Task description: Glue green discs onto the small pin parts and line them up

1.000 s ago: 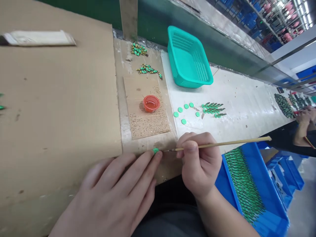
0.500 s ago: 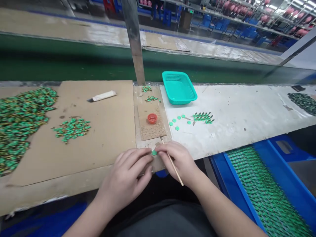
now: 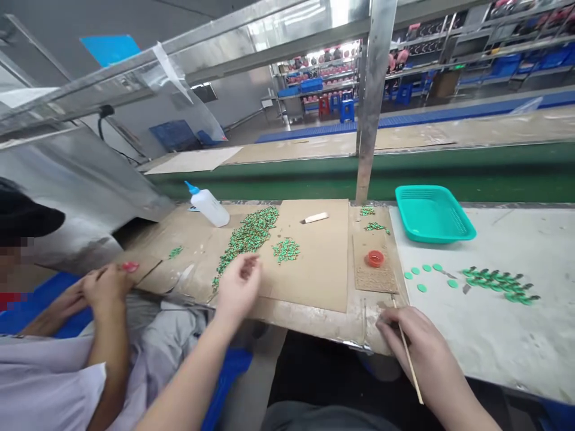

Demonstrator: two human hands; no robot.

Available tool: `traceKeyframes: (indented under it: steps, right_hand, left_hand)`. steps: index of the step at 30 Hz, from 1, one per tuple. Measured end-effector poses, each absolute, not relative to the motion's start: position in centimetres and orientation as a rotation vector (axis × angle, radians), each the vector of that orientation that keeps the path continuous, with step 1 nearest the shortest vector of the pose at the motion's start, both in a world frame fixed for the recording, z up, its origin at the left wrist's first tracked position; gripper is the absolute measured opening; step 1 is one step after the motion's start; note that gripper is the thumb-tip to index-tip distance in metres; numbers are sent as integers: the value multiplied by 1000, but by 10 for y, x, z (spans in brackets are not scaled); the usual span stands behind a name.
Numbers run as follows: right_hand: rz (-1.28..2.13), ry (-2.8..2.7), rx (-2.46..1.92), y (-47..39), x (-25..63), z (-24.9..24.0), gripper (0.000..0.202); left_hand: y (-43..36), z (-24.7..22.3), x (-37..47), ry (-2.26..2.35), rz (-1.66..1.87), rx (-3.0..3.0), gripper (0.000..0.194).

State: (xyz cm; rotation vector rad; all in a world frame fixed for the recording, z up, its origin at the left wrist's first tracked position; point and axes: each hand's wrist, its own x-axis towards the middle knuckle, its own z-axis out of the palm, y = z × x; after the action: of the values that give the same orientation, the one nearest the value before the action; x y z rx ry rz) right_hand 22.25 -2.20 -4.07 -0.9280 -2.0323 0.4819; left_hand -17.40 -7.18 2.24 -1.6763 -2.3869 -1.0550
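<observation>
Status: part done, roughly mid-batch by my read.

Done: stemmed discs (image 3: 501, 285) stand grouped on the right of the worktop (image 3: 489, 341). Too bunched to count.

Left: six loose discs (image 3: 421, 288) lie bare between that group and the cup (image 3: 375, 264), no stems on them. Big pile (image 3: 249, 233) and small pile (image 3: 286, 250) of green-gold bits sit left of centre, plus two little clumps (image 3: 377, 227) beyond the cup. Plenty of bits against few discs, so discs look like the limit here. Basket (image 3: 433, 216) at the back holds nothing I can see.

Right hand (image 3: 418, 331): fingers closed on a thin stick (image 3: 410, 366), tip near the card (image 3: 375, 282) under the cup. Can't tell if a disc sits at those fingertips.

Left hand (image 3: 240, 284): fingers loosely curled, narrow, at the near end of the big pile, just beside the small one. Blurred; can't tell if it has a bit or is bare. My judgement: between pieces, bit-fetching step, nothing being joined at this instant.
</observation>
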Motion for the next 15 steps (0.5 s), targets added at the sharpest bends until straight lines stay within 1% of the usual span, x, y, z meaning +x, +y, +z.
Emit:
traceKeyframes:
  steps: [2, 5, 9, 15]
  right_hand:
    - [466, -2014, -924, -24, 224, -39, 12]
    - [466, -1947, -946, -27, 230, -34, 9]
    - [477, -1883, -992, -34, 245, -27, 12]
    - [400, -1920, -976, -42, 259, -17, 10]
  left_hand:
    - [-55, 33, -216, -2568, -905, -1590, 39]
    - [-29, 49, -247, -2689, -642, -1670, 42]
    - [8, 55, -243, -2679, -355, -1853, 41]
    - [64, 57, -239, -2784, -105, -1805, 44]
